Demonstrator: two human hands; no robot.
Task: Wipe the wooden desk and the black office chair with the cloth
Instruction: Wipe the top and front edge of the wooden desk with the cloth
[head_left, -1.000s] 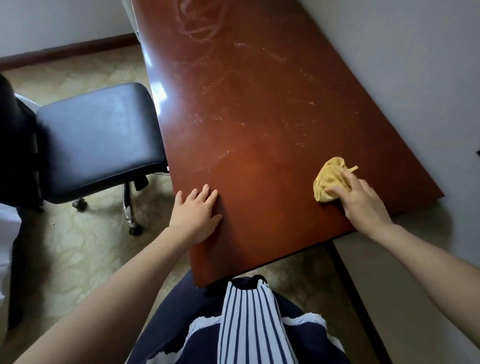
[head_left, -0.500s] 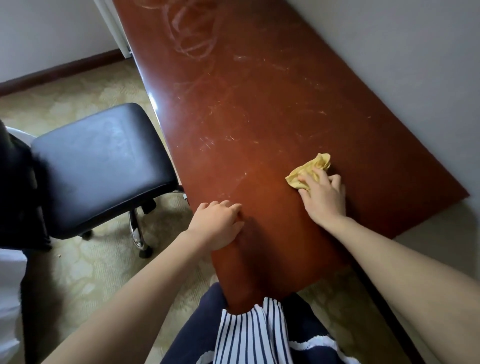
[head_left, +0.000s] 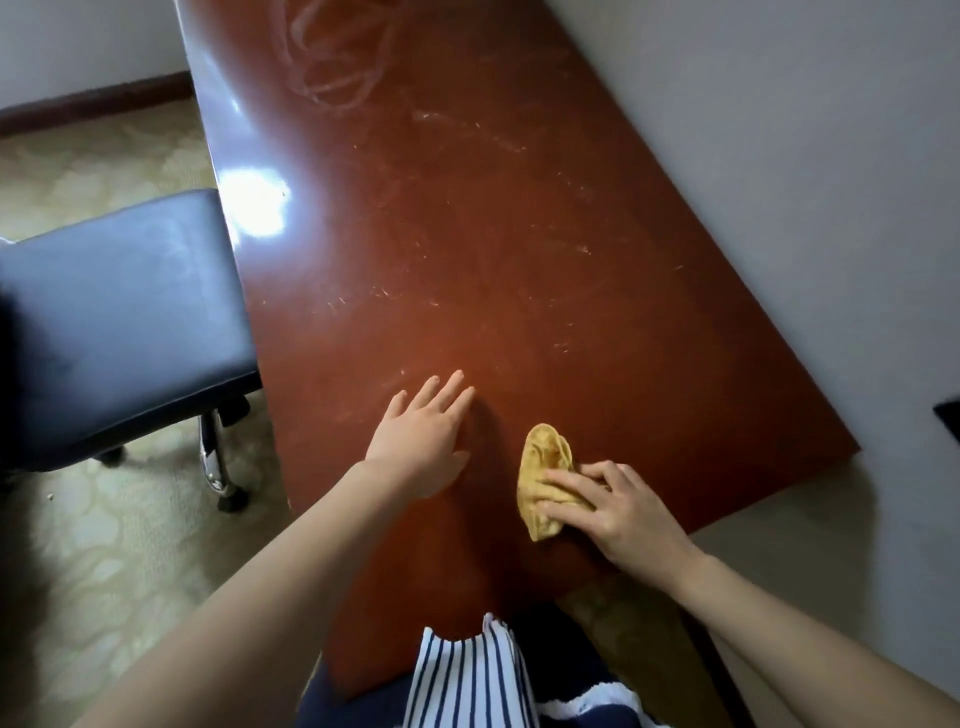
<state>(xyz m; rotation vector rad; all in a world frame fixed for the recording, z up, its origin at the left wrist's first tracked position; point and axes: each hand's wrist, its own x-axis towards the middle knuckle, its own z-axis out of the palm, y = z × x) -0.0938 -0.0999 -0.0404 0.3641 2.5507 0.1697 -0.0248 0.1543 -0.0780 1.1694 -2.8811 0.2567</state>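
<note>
I stand at the near end of a long reddish-brown wooden table (head_left: 519, 249) that runs away from me along a pale grey wall (head_left: 779, 130) on its right side, with patterned beige carpet (head_left: 78, 545) on the floor to its left. Just off the table's left edge sits my black padded office chair (head_left: 119, 322), its seat close to the edge, with a chrome leg and a caster showing beneath it. A bright patch of light glares on the table's left edge beside the chair, and faint swirled smears mark the far part of the top.

My left hand (head_left: 421, 447) lies flat on the table near its near end, palm down, fingers spread and pointing away from me, holding nothing. Just to its right, apart from it, lies the crumpled yellow cloth (head_left: 543, 467), bunched into a lump on the wood toward the near right corner. My right hand (head_left: 618, 509) presses down on the cloth's right side, fingers curled over it and pinning it to the table. Below, at the near edge, my striped navy-and-white clothing (head_left: 467, 680) shows.
</note>
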